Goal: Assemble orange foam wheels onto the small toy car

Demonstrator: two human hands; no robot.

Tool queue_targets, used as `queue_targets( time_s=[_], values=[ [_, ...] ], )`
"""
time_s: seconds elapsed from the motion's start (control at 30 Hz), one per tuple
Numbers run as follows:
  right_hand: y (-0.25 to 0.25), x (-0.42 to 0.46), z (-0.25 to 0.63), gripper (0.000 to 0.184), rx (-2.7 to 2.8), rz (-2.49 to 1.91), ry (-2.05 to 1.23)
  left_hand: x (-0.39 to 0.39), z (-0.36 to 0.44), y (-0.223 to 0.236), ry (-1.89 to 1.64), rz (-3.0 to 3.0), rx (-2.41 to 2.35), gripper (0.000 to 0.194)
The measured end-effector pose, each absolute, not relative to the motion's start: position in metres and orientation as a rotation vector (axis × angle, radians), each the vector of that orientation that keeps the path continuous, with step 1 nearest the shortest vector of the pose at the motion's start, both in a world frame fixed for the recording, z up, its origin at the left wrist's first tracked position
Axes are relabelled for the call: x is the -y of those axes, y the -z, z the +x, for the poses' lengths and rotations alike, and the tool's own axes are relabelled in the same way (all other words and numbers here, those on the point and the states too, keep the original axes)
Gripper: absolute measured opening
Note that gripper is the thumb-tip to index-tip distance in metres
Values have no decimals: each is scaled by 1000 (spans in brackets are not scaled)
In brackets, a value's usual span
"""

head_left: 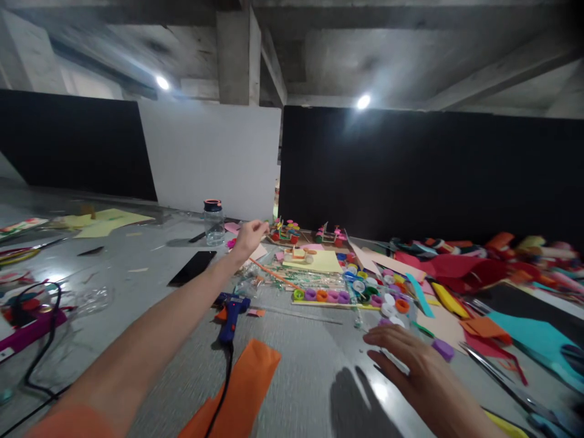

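My left hand [252, 236] reaches far across the table, its fingers pinched together beside a small colourful craft model [286, 231]. What the pinch holds, if anything, is too small to make out. My right hand [404, 356] hovers low over the table at the right with its fingers stretched out and nothing in it, casting a shadow. Just beyond it lie loose bottle caps [387, 309] in several colours. A row of caps [322, 296] sits along a strip in the middle, and behind it a small wheeled model [299, 255] rests on yellow paper [322, 261].
A blue glue gun [232, 319] lies left of centre, its black cable crossing orange felt [253, 371]. Further back stand a clear bottle [213, 222] and a black phone-like slab [192, 268]. Scissors [506, 383] and coloured sheets [533, 340] crowd the right side.
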State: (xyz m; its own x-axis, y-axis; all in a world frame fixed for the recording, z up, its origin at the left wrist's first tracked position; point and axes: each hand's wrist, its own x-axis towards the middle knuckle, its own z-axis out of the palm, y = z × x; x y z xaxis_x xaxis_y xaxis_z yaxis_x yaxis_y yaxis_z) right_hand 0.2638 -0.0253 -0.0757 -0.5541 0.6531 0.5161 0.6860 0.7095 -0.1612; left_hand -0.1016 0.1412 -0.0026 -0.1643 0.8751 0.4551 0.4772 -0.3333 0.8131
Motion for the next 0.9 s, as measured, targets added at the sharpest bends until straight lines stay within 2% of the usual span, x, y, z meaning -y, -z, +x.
queue_targets(
  time_s=[0.07,0.13,0.2,0.23,0.27,0.3,0.33,0.37,0.4,0.47,0.53,0.6,0.77,0.9],
  values=[
    [70,32,258,23,2401,-948,-6,-99,-95,-4,-1530,1818,-1420,31],
    [65,41,250,24,2428,-868,-51,-47,-80,-3,-1474,1912,-1264,50],
    [62,53,242,18,2418,-803,0,7,-59,1,-1328,2002,-1091,59],
    [61,59,238,21,2398,-780,55,32,-48,4,-1229,2040,-1007,60],
    [60,66,233,35,2380,-751,110,54,-36,7,-1138,2069,-933,59],
    [59,73,228,54,2368,-712,143,73,-24,10,-1010,2085,-847,50],
    [58,80,223,69,2368,-659,138,87,-12,14,-819,2015,-795,33],
    [57,85,218,76,2371,-596,94,97,-1,18,-712,1928,-754,24],
    [56,89,214,75,2364,-536,19,103,9,22,-667,1820,-689,26],
    [56,92,205,60,2285,-469,-149,103,28,33,-676,1538,-571,36],
    [58,89,198,43,2141,-529,-327,93,44,43,-738,1259,-538,43],
    [61,85,192,36,1960,-660,-558,82,56,51,-815,1112,-534,44],
    [63,73,173,42,1149,-833,-1198,73,68,51,-936,1236,-572,41],
    [63,64,153,43,601,-773,-1461,66,68,47,-1058,1507,-722,41]
  ],
)
